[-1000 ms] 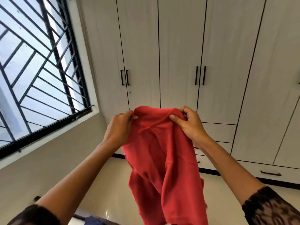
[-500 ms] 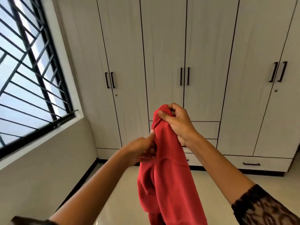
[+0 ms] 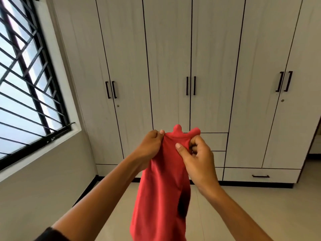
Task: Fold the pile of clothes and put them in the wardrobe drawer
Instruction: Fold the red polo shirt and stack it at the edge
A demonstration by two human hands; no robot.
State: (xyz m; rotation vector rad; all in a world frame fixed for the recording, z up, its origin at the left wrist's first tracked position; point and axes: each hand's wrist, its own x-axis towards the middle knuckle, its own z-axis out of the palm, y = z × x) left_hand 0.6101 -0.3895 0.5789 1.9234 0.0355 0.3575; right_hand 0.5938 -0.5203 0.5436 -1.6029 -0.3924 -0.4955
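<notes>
A red garment [image 3: 161, 192] hangs in the air in front of me, bunched narrow at the top, its lower end running out of the bottom of the frame. My left hand [image 3: 149, 148] pinches its top left edge. My right hand [image 3: 198, 157] grips the top right edge, with a small fold of cloth poking up above the fingers. The white wardrobe [image 3: 170, 58] stands behind, all doors shut. Its drawers [image 3: 260, 175] sit along the bottom, shut, with a black handle on the right one. The pile of clothes is out of view.
A barred window [image 3: 27, 80] fills the wall on the left. Pale tiled floor [image 3: 243, 206] lies between me and the wardrobe. A dark opening shows at the far right edge [image 3: 316, 136].
My left hand let go of the top edge, slid down, then came back up to pinch it beside my right hand. The garment hangs narrower. The view has tilted down and turned right.
</notes>
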